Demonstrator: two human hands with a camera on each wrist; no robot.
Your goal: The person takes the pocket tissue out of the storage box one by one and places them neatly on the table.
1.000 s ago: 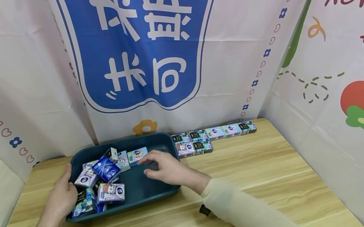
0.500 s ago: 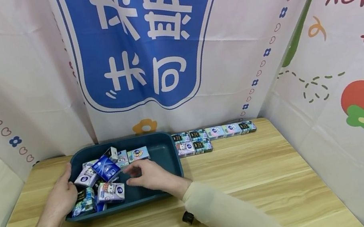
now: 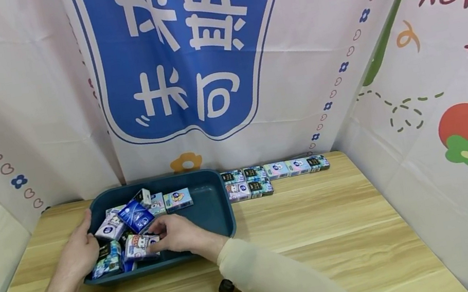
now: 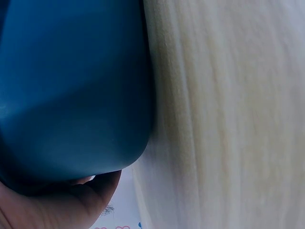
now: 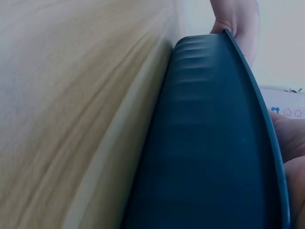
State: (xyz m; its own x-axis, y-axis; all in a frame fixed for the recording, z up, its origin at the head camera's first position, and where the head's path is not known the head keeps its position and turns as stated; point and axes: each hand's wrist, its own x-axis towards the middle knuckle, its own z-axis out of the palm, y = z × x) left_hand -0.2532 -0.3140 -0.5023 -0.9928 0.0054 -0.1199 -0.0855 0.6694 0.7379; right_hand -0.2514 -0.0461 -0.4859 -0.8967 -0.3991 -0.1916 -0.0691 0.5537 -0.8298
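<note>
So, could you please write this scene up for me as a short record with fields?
Left hand: left hand grips the left end of the bin
Right hand: right hand holds the red-printed pack at its right end, between thumb and fingers
Container: dark teal bin, packs heaped mostly toward its left side
Outside the bin: back row of five packs, front row of two, right of the bin
Surface: wood-grain table
Background: printed white curtain
</note>
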